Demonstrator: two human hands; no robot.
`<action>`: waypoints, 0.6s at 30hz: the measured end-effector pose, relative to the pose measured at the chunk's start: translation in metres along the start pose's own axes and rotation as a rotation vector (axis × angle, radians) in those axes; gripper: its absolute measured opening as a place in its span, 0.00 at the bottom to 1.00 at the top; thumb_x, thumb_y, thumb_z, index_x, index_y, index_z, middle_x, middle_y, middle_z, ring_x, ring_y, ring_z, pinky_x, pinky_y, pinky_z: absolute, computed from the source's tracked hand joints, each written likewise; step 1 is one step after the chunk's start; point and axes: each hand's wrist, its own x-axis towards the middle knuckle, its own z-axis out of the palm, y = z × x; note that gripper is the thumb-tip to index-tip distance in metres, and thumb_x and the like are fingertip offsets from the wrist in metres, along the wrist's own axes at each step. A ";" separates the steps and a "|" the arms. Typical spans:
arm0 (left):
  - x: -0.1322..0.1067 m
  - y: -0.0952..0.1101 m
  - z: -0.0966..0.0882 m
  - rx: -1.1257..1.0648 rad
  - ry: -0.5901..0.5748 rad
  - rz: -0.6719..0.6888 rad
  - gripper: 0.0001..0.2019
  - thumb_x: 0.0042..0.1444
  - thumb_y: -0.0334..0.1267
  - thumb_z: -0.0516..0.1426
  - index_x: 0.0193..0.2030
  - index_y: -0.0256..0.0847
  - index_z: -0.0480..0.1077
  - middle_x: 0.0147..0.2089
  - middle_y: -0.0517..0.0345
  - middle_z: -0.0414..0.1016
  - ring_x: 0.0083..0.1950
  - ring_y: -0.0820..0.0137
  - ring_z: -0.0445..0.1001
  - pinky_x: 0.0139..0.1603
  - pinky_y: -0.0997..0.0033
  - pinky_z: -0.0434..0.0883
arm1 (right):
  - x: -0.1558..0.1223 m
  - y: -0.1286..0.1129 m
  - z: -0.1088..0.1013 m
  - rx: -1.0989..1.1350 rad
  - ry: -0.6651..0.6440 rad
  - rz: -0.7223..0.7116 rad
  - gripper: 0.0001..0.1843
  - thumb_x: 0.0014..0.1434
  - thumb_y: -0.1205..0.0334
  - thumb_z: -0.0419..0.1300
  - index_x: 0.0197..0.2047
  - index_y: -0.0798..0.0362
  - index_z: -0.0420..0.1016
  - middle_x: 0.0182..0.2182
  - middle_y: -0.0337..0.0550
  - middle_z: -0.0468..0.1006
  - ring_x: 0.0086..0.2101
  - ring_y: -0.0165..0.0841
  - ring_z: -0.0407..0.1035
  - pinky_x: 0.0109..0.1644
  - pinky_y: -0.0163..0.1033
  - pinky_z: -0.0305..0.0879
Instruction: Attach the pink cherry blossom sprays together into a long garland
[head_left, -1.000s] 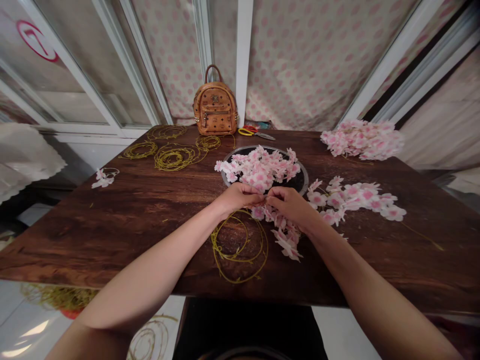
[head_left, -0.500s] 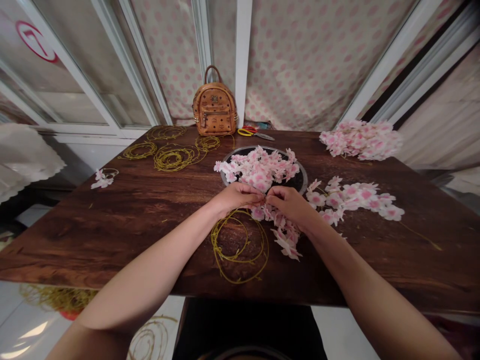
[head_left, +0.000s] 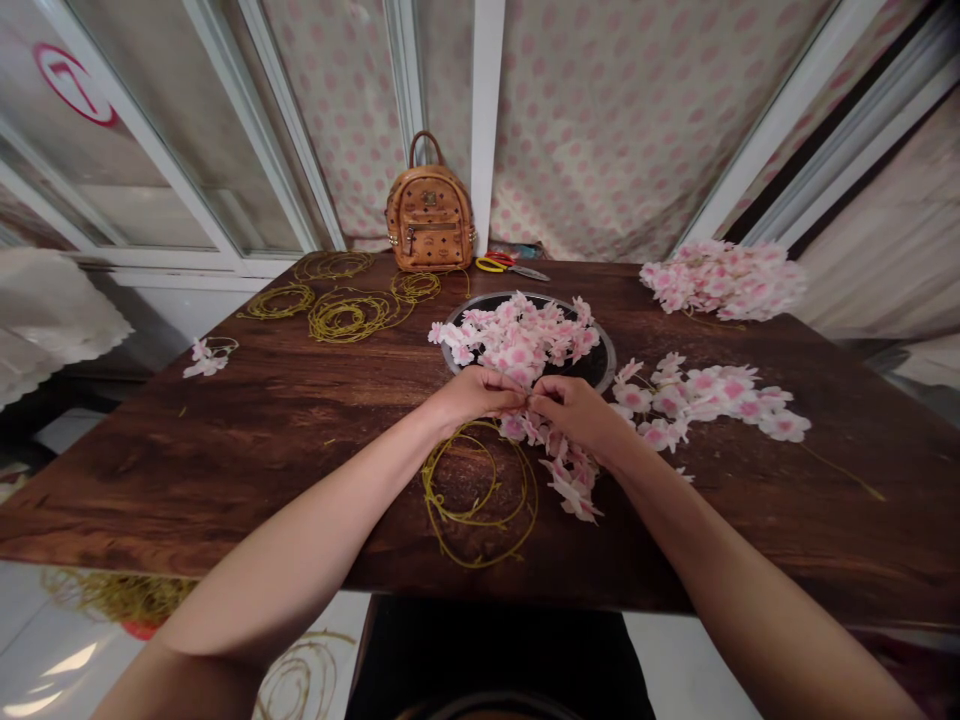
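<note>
Both hands are meeting just in front of the middle of the worktop point(head_left: 225, 440), a little nearer the near edge than the far one. The left hand point(head_left: 472, 395) is pinching with its fingers drawn together, and the right hand point(head_left: 574, 410) is doing the same, fingertips of the two touching over one spot on the blossom strand point(head_left: 571, 485). That strand of pink and white cloth flowers is trailing from under the right hand toward the near edge. It is lying beside a loose wire coil point(head_left: 480, 505) of yellow-green stem, which is resting flat below the left wrist.

Just behind the hands a dark round tray point(head_left: 604, 367) is holding a heap of loose blossoms point(head_left: 517, 338). To its right another flowered strand point(head_left: 709, 395) is stretching toward the right edge, and a bigger blossom pile point(head_left: 724, 278) is sitting at the far right corner. Several more wire coils point(head_left: 349, 312) are lying toward the far left corner, with a small blossom sprig point(head_left: 206, 358) at the left edge. A tan backpack point(head_left: 430, 218) is standing upright at the far edge, with yellow-handled scissors point(head_left: 510, 265) lying just beside it.
</note>
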 end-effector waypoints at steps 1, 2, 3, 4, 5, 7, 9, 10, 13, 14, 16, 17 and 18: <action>0.000 0.000 0.000 0.002 0.003 0.001 0.01 0.50 0.28 0.63 0.30 0.35 0.78 0.27 0.58 0.78 0.27 0.79 0.72 0.36 0.76 0.70 | 0.000 0.000 0.000 0.000 0.000 -0.002 0.09 0.52 0.60 0.53 0.23 0.52 0.66 0.20 0.37 0.68 0.23 0.29 0.61 0.29 0.35 0.55; 0.000 0.000 0.000 0.005 0.008 0.002 0.02 0.49 0.28 0.63 0.30 0.35 0.78 0.27 0.58 0.78 0.27 0.79 0.72 0.36 0.76 0.70 | 0.000 0.000 0.000 0.002 -0.001 -0.009 0.09 0.51 0.60 0.53 0.23 0.52 0.66 0.20 0.37 0.68 0.23 0.29 0.61 0.29 0.35 0.55; 0.000 0.000 0.000 0.008 0.015 0.004 0.02 0.49 0.28 0.63 0.30 0.34 0.78 0.28 0.58 0.78 0.27 0.78 0.72 0.36 0.75 0.70 | 0.001 0.000 -0.001 0.009 -0.009 -0.008 0.08 0.51 0.60 0.53 0.23 0.53 0.66 0.20 0.37 0.68 0.23 0.29 0.62 0.28 0.35 0.55; 0.000 0.000 0.000 0.013 0.020 0.009 0.01 0.50 0.28 0.63 0.30 0.34 0.78 0.28 0.58 0.78 0.27 0.78 0.72 0.36 0.75 0.70 | 0.001 0.000 -0.001 0.021 -0.020 0.003 0.08 0.52 0.60 0.53 0.24 0.52 0.66 0.19 0.36 0.67 0.22 0.29 0.62 0.27 0.35 0.55; 0.000 0.000 0.000 0.019 0.022 0.017 0.01 0.50 0.28 0.63 0.31 0.34 0.78 0.28 0.57 0.78 0.27 0.79 0.72 0.36 0.75 0.69 | 0.000 0.000 -0.002 0.036 -0.031 0.018 0.08 0.52 0.59 0.53 0.24 0.52 0.67 0.19 0.35 0.66 0.21 0.28 0.61 0.26 0.35 0.55; 0.001 0.000 -0.001 0.036 0.020 0.046 0.02 0.51 0.30 0.63 0.32 0.34 0.78 0.29 0.57 0.78 0.27 0.79 0.71 0.36 0.75 0.69 | 0.000 0.000 -0.005 0.065 -0.059 0.050 0.09 0.54 0.58 0.53 0.26 0.52 0.68 0.18 0.34 0.65 0.19 0.28 0.61 0.24 0.34 0.55; 0.000 0.001 -0.003 0.066 0.017 0.077 0.03 0.51 0.32 0.64 0.33 0.35 0.79 0.30 0.57 0.79 0.27 0.79 0.70 0.34 0.76 0.68 | 0.000 0.001 -0.008 0.082 -0.083 0.057 0.10 0.54 0.57 0.54 0.28 0.53 0.69 0.19 0.35 0.66 0.19 0.27 0.61 0.23 0.33 0.55; 0.000 0.002 -0.003 0.083 0.018 0.089 0.04 0.51 0.32 0.64 0.33 0.35 0.79 0.31 0.56 0.79 0.27 0.79 0.70 0.33 0.76 0.67 | 0.000 0.002 -0.010 0.088 -0.091 0.049 0.10 0.54 0.57 0.54 0.28 0.53 0.69 0.20 0.35 0.68 0.20 0.27 0.61 0.24 0.33 0.55; -0.001 0.005 -0.005 0.118 0.036 0.100 0.05 0.52 0.33 0.64 0.35 0.35 0.79 0.33 0.55 0.80 0.28 0.78 0.70 0.33 0.76 0.66 | 0.001 0.004 -0.015 0.102 -0.107 0.029 0.09 0.53 0.57 0.56 0.28 0.53 0.70 0.21 0.36 0.69 0.22 0.28 0.63 0.26 0.33 0.58; -0.001 0.006 -0.005 0.120 0.044 0.096 0.05 0.52 0.34 0.63 0.35 0.35 0.79 0.33 0.54 0.80 0.28 0.78 0.70 0.33 0.76 0.67 | 0.001 0.005 -0.016 0.102 -0.100 0.018 0.08 0.53 0.58 0.56 0.28 0.53 0.70 0.21 0.36 0.69 0.22 0.28 0.63 0.26 0.33 0.58; -0.002 0.007 -0.005 0.118 0.054 0.088 0.05 0.52 0.33 0.63 0.35 0.35 0.79 0.34 0.53 0.80 0.29 0.78 0.71 0.34 0.75 0.67 | 0.002 0.006 -0.017 0.092 -0.083 -0.009 0.08 0.52 0.58 0.56 0.27 0.53 0.70 0.21 0.36 0.68 0.22 0.28 0.61 0.27 0.34 0.57; -0.002 0.007 -0.004 0.118 0.051 0.089 0.05 0.52 0.34 0.64 0.35 0.35 0.79 0.34 0.53 0.80 0.29 0.77 0.71 0.34 0.76 0.67 | 0.002 0.006 -0.017 0.085 -0.072 -0.022 0.08 0.53 0.58 0.56 0.27 0.53 0.69 0.21 0.35 0.67 0.22 0.28 0.61 0.27 0.34 0.57; -0.002 0.007 -0.004 0.120 0.044 0.094 0.05 0.51 0.33 0.64 0.35 0.35 0.79 0.34 0.53 0.80 0.29 0.77 0.71 0.34 0.76 0.66 | 0.002 0.006 -0.016 0.078 -0.063 -0.035 0.08 0.53 0.58 0.56 0.27 0.53 0.69 0.21 0.35 0.67 0.22 0.28 0.60 0.27 0.34 0.56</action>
